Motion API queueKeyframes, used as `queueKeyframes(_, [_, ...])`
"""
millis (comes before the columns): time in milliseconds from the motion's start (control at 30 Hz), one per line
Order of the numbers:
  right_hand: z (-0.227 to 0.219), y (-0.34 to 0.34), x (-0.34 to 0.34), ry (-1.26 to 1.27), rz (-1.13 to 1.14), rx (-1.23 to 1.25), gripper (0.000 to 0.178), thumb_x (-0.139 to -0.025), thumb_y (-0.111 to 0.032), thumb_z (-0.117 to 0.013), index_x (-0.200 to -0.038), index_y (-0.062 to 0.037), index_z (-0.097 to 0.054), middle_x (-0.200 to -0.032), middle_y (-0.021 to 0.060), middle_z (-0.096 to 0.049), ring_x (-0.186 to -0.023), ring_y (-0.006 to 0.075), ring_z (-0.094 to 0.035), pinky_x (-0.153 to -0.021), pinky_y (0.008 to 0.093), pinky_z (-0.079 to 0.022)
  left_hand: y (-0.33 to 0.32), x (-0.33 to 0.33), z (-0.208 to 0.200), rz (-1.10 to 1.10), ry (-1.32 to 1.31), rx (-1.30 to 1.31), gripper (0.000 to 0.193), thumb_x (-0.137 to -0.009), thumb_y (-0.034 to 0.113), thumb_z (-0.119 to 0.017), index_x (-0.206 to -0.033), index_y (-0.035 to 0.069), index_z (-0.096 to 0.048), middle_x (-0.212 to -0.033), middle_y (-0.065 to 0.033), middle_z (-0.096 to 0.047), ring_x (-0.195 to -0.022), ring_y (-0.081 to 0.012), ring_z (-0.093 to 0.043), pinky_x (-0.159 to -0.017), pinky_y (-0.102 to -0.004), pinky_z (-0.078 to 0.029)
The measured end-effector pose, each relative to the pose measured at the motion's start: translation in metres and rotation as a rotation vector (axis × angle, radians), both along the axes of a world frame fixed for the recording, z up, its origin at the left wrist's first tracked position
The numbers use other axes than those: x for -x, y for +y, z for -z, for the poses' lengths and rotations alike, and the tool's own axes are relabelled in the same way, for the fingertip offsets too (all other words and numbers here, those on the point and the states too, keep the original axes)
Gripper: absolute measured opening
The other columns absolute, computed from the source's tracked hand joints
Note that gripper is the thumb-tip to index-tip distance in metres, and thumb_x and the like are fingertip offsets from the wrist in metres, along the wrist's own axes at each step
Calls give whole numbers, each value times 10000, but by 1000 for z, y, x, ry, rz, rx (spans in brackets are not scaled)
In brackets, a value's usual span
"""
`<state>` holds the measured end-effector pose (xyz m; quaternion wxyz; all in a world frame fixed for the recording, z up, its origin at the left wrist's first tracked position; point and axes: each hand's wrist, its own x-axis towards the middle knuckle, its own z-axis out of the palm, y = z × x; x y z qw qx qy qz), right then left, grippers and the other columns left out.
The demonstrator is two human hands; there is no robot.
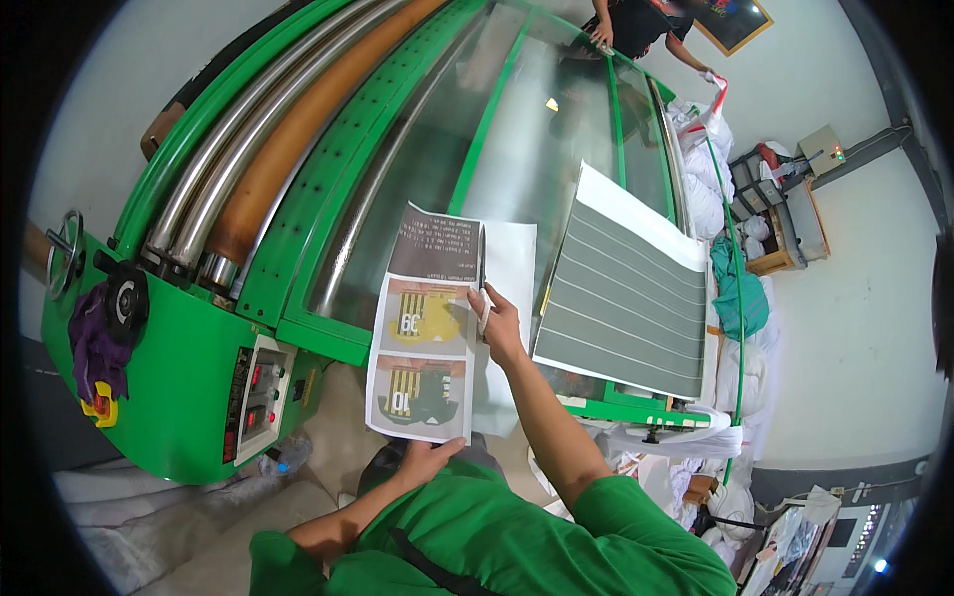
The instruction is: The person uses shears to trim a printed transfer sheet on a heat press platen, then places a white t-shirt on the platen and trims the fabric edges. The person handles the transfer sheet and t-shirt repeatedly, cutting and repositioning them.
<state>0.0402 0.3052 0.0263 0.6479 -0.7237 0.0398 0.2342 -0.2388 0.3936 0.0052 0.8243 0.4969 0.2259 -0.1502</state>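
My left hand [429,463] grips the near edge of a printed sheet [425,343] that shows two sports-jersey pictures and a dark text block. A pair of scissors [483,260] with pale handles is in my right hand [499,323], fingers closed round the loops. Its blades point away from me along the sheet's right edge. Whether they are apart cannot be made out. Under the sheet and to its right lies a blank white sheet [512,253]. Farther right, a stack of grey sheets with white stripes [626,298] rests on the glass-topped machine table.
A green roller machine [189,368] fills the left, with metal rollers, an orange-brown roller [283,164] and a switch panel [263,397]. At the table's far end stands another person [641,25], one hand on its edge. White bundles [706,189] line the right side.
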Motion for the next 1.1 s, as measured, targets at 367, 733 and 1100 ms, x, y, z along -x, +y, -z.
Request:
queueKeyframes(367, [16,-4,-33,-6,48,-10,852,-910,-367,-874,-1565,13,-484,-840,35,-674,-621,83,-569,-516,289,-468,10,-9,-13,70,48,76,88,-975,88,-738,-1009,38,-676,-750,30,-586,-550,-64,-471,-473,-264,-347])
queueKeyframes(733, [-5,-127,122,-215,15,411,834,-874,-398,-870,-1574,-117,-515,-1144,233,-772,-988,250,-749,-876,383,-574,52,-20,-11,-496,116,327,385,-970,1,-673,-1336,18,-557,-1291,-135,-624,-1077,-307,-687,-857,-494,-637])
queueKeyframes(1100, [-31,-171,246,-239,82,355,832,-872,-244,-907,-1583,-104,-499,-960,77,-752,-821,113,-660,-777,305,-566,146,-21,17,-90,-207,-953,428,-835,114,-803,-1195,-79,-674,-1114,-206,-758,-981,-343,-751,-886,-424,-572])
